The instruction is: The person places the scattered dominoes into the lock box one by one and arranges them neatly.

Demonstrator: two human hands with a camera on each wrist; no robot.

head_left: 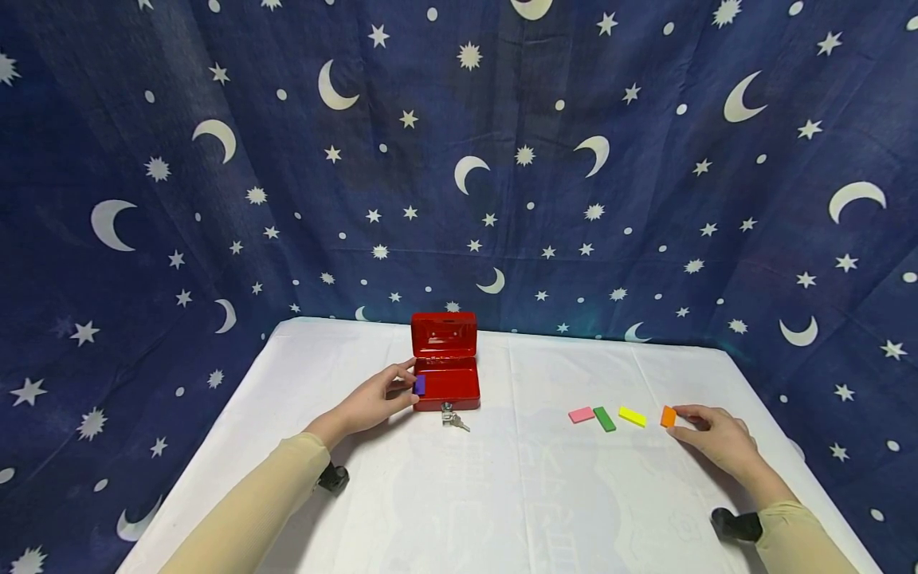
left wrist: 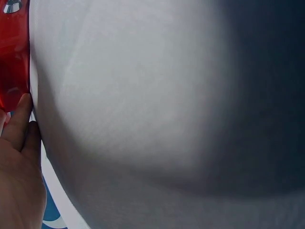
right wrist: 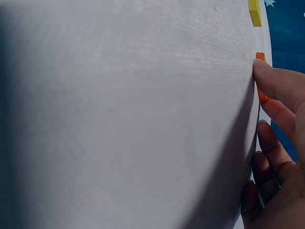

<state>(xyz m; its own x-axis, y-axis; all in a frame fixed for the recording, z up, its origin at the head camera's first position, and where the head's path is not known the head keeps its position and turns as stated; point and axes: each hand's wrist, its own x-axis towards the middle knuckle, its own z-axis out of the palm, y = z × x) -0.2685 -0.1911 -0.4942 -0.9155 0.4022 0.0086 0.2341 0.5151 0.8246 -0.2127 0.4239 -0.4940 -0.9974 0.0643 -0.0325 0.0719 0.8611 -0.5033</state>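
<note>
A small red metal cash box [head_left: 466, 384] stands with its lid raised. My left hand [head_left: 378, 397] holds its left end, the thumb at the front corner and fingers along the side. Just inside that end is a purple block [head_left: 420, 386], close beside the fingertips and partly hidden by them. On the right, my right hand [head_left: 720, 438] pinches an orange block [head_left: 668, 416] between thumb and index finger, at table level. The right wrist view shows the orange block [right wrist: 260, 56] behind the thumb, with the other fingers loosely bent. Only the box's corner [left wrist: 14, 62] appears in the left wrist view.
Left of the orange block lie a yellow block [head_left: 633, 416], a green block [head_left: 605, 418] and a pink block [head_left: 581, 414]. Keys [head_left: 457, 421] hang at the box's front lock. A white cloth [head_left: 516, 494] covers the table, and a starry blue curtain [head_left: 502, 199] stands behind it.
</note>
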